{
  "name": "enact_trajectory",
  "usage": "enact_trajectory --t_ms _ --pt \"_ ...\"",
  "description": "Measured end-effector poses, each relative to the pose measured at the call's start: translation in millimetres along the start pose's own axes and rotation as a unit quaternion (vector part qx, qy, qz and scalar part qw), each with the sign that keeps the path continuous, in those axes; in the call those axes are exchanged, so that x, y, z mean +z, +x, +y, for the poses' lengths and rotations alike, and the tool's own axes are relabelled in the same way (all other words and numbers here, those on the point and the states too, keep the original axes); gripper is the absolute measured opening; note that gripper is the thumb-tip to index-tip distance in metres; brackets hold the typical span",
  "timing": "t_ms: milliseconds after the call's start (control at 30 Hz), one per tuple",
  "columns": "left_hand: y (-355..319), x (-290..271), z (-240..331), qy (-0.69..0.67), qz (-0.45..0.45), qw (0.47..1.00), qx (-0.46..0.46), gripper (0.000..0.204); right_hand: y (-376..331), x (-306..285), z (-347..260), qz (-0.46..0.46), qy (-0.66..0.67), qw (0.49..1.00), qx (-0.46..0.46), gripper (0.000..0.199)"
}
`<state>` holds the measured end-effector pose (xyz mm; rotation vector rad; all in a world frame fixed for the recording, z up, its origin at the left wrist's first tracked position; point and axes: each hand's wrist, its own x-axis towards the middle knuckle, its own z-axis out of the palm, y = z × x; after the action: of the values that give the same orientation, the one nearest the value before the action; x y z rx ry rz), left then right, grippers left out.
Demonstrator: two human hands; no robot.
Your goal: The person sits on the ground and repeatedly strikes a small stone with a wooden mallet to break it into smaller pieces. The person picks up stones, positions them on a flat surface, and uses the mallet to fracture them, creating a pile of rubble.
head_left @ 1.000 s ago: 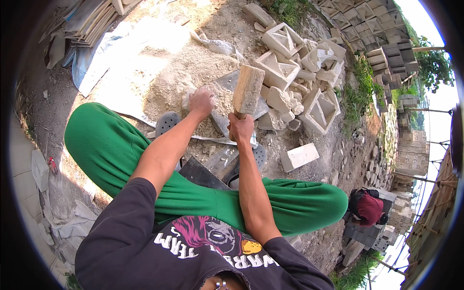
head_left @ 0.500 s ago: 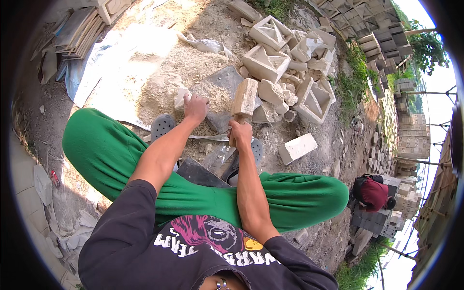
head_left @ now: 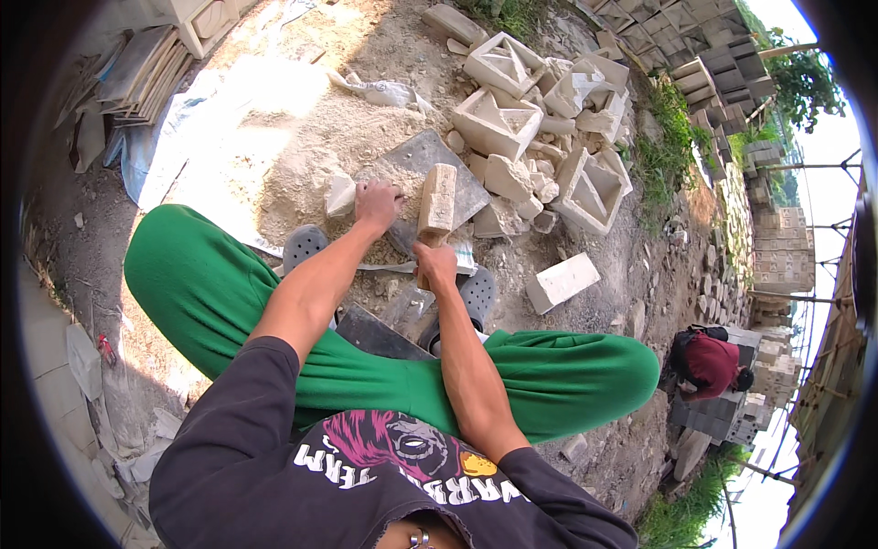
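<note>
In my right hand (head_left: 435, 263) is the handle of a wooden mallet (head_left: 438, 197), its pale blocky head resting low over a dark slab (head_left: 457, 174). My left hand (head_left: 377, 203) is low over pale crumbled rubble at the slab's left side, fingers curled down. What those fingers hold, if anything, is hidden. Beside that hand, on its left, lies a whitish chunk (head_left: 340, 196). Pale powder and crumbs (head_left: 393, 174) cover part of the slab.
Several broken cream blocks with triangular openings (head_left: 498, 123) are heaped beyond and to the right. A whole pale block (head_left: 563, 283) lies near my right knee. Boards (head_left: 142, 78) are stacked at the far left. A person in a dark red top (head_left: 709, 364) bends over grey blocks at the right.
The mallet and my right hand have come down and slightly left. My left hand has shifted slightly right, off the whitish chunk. More of the slab shows.
</note>
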<state>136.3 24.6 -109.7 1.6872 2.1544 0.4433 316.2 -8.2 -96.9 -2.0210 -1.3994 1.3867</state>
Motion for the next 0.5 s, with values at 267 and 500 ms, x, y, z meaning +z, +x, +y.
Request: enact_trajectory --t_ms 267,500 --pt "-4.5 -14.1 -26.4 -0.050 0.107 0.992 -0.044 0.019 -4.6 -14.4 -74.8 -0.032 -0.030 0.996 -0.073 0.029" --pt "-12.0 -13.2 -43.6 -0.052 0.182 0.981 -0.034 0.018 -10.3 13.2 -60.3 -0.011 -0.089 0.986 -0.139 0.031"
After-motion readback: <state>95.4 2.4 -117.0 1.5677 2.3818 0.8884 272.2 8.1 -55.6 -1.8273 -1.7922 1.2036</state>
